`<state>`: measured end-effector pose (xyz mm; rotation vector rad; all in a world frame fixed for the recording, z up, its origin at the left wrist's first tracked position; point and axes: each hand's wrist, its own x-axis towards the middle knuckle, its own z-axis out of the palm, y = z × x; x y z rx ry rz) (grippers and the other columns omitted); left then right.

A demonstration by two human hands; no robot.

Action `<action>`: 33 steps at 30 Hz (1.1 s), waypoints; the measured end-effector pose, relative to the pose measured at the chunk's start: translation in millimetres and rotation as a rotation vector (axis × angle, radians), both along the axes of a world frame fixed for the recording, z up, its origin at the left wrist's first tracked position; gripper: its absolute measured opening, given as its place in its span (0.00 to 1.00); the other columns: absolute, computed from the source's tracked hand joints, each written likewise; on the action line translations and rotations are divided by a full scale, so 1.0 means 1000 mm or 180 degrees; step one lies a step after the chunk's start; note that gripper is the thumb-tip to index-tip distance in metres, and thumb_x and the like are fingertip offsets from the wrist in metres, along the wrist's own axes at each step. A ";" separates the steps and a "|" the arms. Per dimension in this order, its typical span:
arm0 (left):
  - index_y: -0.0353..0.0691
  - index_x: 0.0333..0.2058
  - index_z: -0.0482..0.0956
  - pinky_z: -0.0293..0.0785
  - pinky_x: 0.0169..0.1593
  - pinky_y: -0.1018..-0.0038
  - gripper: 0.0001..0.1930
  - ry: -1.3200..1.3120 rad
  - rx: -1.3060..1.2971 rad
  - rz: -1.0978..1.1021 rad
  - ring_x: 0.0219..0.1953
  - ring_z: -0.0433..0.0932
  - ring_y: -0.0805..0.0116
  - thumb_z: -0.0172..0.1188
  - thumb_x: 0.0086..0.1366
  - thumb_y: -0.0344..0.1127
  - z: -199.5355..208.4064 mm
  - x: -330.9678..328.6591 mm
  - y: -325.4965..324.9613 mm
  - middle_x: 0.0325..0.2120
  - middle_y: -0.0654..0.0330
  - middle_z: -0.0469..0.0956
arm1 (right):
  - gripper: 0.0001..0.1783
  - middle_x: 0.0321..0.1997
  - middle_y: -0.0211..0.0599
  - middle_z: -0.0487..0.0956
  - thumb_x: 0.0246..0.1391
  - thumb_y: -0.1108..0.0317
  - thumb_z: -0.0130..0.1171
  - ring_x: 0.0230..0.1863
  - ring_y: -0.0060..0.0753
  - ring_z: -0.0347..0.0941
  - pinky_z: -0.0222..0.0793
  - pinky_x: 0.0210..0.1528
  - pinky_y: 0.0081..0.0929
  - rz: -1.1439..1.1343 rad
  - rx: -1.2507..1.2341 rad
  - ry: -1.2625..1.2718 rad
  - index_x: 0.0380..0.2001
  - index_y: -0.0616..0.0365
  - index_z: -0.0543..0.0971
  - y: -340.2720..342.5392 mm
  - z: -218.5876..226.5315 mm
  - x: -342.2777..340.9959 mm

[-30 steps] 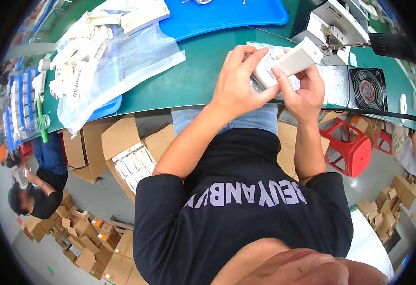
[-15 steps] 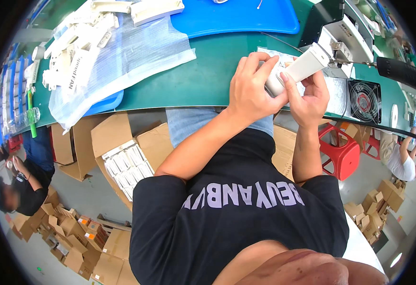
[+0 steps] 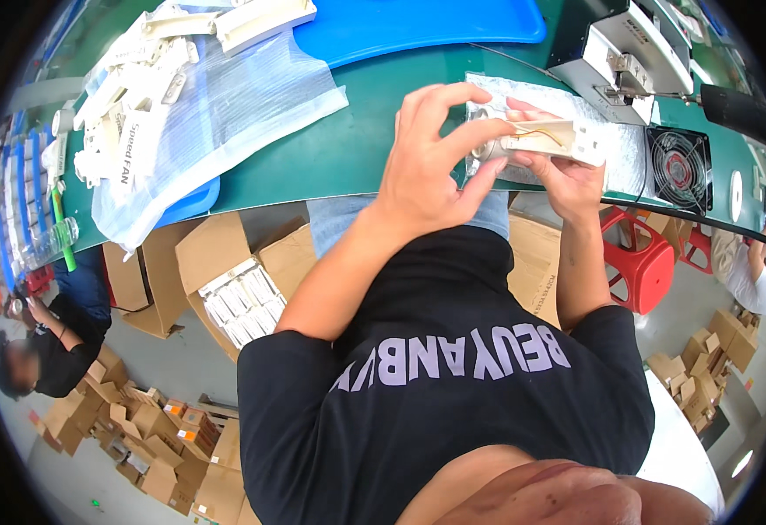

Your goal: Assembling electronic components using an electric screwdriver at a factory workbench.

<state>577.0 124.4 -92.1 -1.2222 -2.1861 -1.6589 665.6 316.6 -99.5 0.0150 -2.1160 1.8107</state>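
A white plastic housing (image 3: 586, 144), hollow and long with a round end, is held over the near edge of the green table. Its inner side faces up, and thin yellow and dark wires (image 3: 541, 133) lie in it. My right hand (image 3: 573, 181) grips the housing from below and the right, thumb along its near side. My left hand (image 3: 431, 162) is curled round the round end at the left, with the index fingertip by the wires and the thumb on the near side. Beneath the hands is a silvery bubble-wrap sheet (image 3: 624, 162).
White plastic parts (image 3: 129, 122) are heaped on translucent wrap (image 3: 252, 114) at left, near a blue tray (image 3: 418, 26). A soldering-type box (image 3: 624, 66), black-handled tool (image 3: 737, 109) and black fan (image 3: 679, 171) stand right. Below are a red stool (image 3: 641, 262) and a carton (image 3: 243, 302).
The housing has been turned over, so its hollow side and wires now show. My left hand has shifted left and spread round the round end; my right hand has lowered slightly.
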 end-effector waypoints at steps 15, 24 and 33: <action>0.30 0.37 0.76 0.71 0.51 0.74 0.03 -0.2257 0.1093 -0.0883 0.44 0.76 0.67 0.56 0.68 0.24 -0.017 0.005 0.038 0.42 0.54 0.77 | 0.30 0.50 0.45 0.80 0.39 0.76 0.74 0.52 0.39 0.76 0.73 0.53 0.34 -0.0188 0.0543 0.0161 0.50 0.64 0.78 0.020 0.012 0.022; 0.36 0.39 0.74 0.71 0.41 0.68 0.04 -0.0465 0.0557 0.0676 0.36 0.76 0.60 0.53 0.65 0.24 -0.020 0.004 0.062 0.34 0.54 0.78 | 0.28 0.48 0.49 0.75 0.53 0.79 0.59 0.45 0.39 0.74 0.71 0.48 0.33 -0.2943 0.1287 0.2473 0.57 0.68 0.65 0.062 0.157 -0.061; 0.36 0.35 0.72 0.71 0.43 0.68 0.01 -0.0624 0.0539 0.0197 0.39 0.77 0.60 0.53 0.65 0.24 -0.013 0.003 0.065 0.34 0.56 0.81 | 0.16 0.33 0.45 0.77 0.58 0.71 0.52 0.30 0.31 0.75 0.73 0.30 0.25 -0.1775 0.1129 0.2792 0.47 0.70 0.71 0.087 0.193 -0.026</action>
